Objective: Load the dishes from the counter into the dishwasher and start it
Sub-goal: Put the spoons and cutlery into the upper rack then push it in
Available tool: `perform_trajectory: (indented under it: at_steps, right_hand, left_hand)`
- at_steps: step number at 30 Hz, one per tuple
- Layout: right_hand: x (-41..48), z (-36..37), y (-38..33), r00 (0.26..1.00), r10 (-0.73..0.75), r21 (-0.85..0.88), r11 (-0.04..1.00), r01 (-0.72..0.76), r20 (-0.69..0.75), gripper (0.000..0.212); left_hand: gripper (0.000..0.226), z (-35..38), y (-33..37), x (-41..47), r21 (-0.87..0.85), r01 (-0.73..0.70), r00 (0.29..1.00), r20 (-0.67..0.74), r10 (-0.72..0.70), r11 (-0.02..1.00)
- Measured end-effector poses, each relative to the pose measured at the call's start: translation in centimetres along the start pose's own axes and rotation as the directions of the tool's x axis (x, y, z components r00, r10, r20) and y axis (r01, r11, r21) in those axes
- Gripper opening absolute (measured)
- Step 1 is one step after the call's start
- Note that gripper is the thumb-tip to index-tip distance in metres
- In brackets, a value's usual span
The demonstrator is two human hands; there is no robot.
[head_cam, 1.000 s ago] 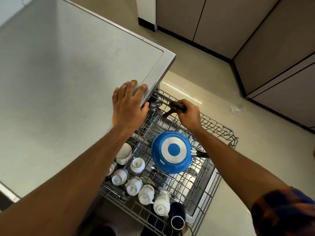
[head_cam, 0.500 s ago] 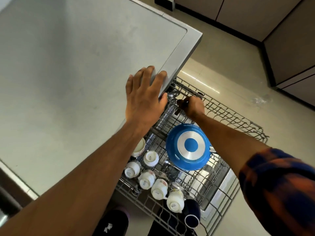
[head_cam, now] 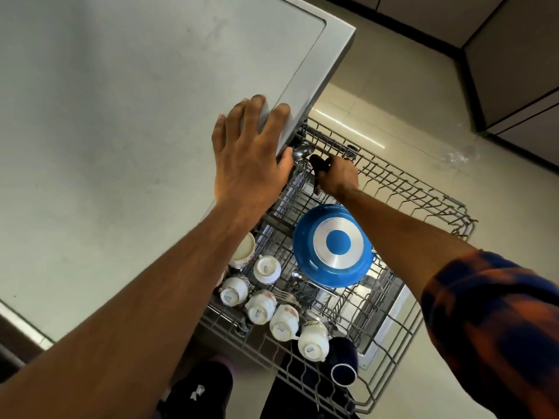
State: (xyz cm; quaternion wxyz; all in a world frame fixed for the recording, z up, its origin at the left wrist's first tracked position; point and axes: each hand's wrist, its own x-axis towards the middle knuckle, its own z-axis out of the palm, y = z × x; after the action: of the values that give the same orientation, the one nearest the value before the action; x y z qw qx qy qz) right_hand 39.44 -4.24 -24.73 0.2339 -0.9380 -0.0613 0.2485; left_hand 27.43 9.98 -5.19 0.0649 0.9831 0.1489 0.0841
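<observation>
The wire dishwasher rack (head_cam: 423, 204) is pulled out below the grey counter (head_cam: 121, 116). A blue pan (head_cam: 332, 244) lies upside down in its middle. Several white cups (head_cam: 266, 269) stand inverted along the near left side, beside a dark blue mug (head_cam: 343, 365). My left hand (head_cam: 248, 155) rests flat on the counter's edge, fingers spread. My right hand (head_cam: 337, 175) reaches to the rack's far left corner and is closed on a dark-handled utensil (head_cam: 317, 164), next to a metal spoon (head_cam: 302, 152).
Beige floor tiles lie beyond the rack. Grey cabinet fronts (head_cam: 514, 71) with a dark base strip run along the far right. My dark shoe (head_cam: 199, 391) shows under the counter's near edge. The open dishwasher door (head_cam: 390, 322) lies under the rack.
The view has shifted closer and tilted down. My right hand has pushed the dark-handled utensil lower into the rack's far corner. The left hand stays on the counter edge.
</observation>
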Motion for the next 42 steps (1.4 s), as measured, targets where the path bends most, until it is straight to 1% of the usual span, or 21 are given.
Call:
perform_trajectory:
  at_steps: [6,10,17,22,23,25,27,29,30,32,35,37,39,41,42]
  right_hand:
    - [-1.2,-1.5,2.0,0.997,0.083,0.000,0.997,-0.083,0.001,0.031]
    - [-2.9,-2.9,3.3,0.994,0.109,0.011,0.994,-0.109,-0.005,0.020]
    - [-7.6,-6.2,4.4,0.996,0.041,0.011,0.999,-0.040,-0.084,0.019]
    - [-12.8,-8.7,4.5,0.986,-0.018,0.019,1.000,0.021,-0.166,0.018]
    - [-14.1,-9.0,4.5,0.985,-0.029,0.020,0.999,0.033,-0.173,0.018]
    - [-16.7,-9.8,4.3,0.980,-0.059,0.023,0.998,0.065,-0.192,0.021]
    - [-19.3,-10.5,4.0,0.973,-0.091,0.036,0.994,0.101,-0.213,0.019]
    - [-22.1,-10.9,3.7,0.968,-0.139,0.036,0.988,0.149,-0.210,0.016]
    - [-23.0,-10.9,3.6,0.968,-0.145,0.037,0.987,0.156,-0.205,0.014]
    - [-25.4,-11.0,3.0,0.964,-0.193,0.030,0.979,0.201,-0.184,0.012]
    - [-28.6,-10.8,1.7,0.932,-0.331,0.003,0.942,0.335,-0.146,0.013]
    - [-30.9,-10.6,0.4,0.897,-0.429,-0.018,0.903,0.430,-0.105,0.012]
    - [-33.2,-9.7,-0.7,0.847,-0.527,-0.020,0.850,0.527,-0.065,0.012]
    - [-35.6,-8.5,-2.1,0.809,-0.587,-0.016,0.810,0.586,-0.031,0.015]
    - [-37.0,-7.5,-3.0,0.792,-0.611,-0.011,0.792,0.611,-0.002,0.016]
  left_hand:
    - [0.053,0.2,-0.2,0.0,-0.002,-0.013,1.000,-0.010,0.013,1.000]
    - [0.051,0.4,-0.4,0.1,-0.004,-0.026,0.999,-0.025,0.026,1.000]
    - [0.048,0.0,-0.3,-0.1,-0.082,-0.011,1.000,-0.027,0.009,0.997]
    - [0.045,-0.3,-0.4,-0.1,-0.136,0.009,1.000,0.016,-0.007,0.991]
    - [0.046,-0.5,-0.4,-0.3,-0.158,0.009,1.000,0.025,-0.005,0.987]
    - [0.045,-1.2,-0.5,-0.7,-0.266,0.028,0.999,0.046,-0.017,0.964]
    - [0.033,-2.3,-0.9,-2.1,-0.383,0.072,0.997,0.042,-0.060,0.921]
    - [0.021,-3.9,-1.3,-5.5,-0.477,0.095,0.994,0.006,-0.105,0.874]
    - [0.018,-4.4,-1.6,-7.2,-0.503,0.089,0.994,-0.014,-0.111,0.860]
    - [0.015,-5.9,-2.8,-12.1,-0.495,0.094,0.988,-0.062,-0.143,0.864]
    - [0.012,-8.4,-5.1,-21.2,-0.457,0.200,0.952,-0.119,-0.283,0.866]
    - [0.012,-10.0,-6.2,-27.6,-0.439,0.324,0.908,-0.104,-0.405,0.838]
    - [0.013,-11.5,-6.9,-34.6,-0.410,0.455,0.848,-0.073,-0.525,0.790]
    - [0.015,-12.8,-7.7,-41.0,-0.377,0.550,0.786,-0.069,-0.615,0.745]
    - [0.013,-13.4,-7.9,-44.4,-0.371,0.597,0.744,-0.076,-0.664,0.711]
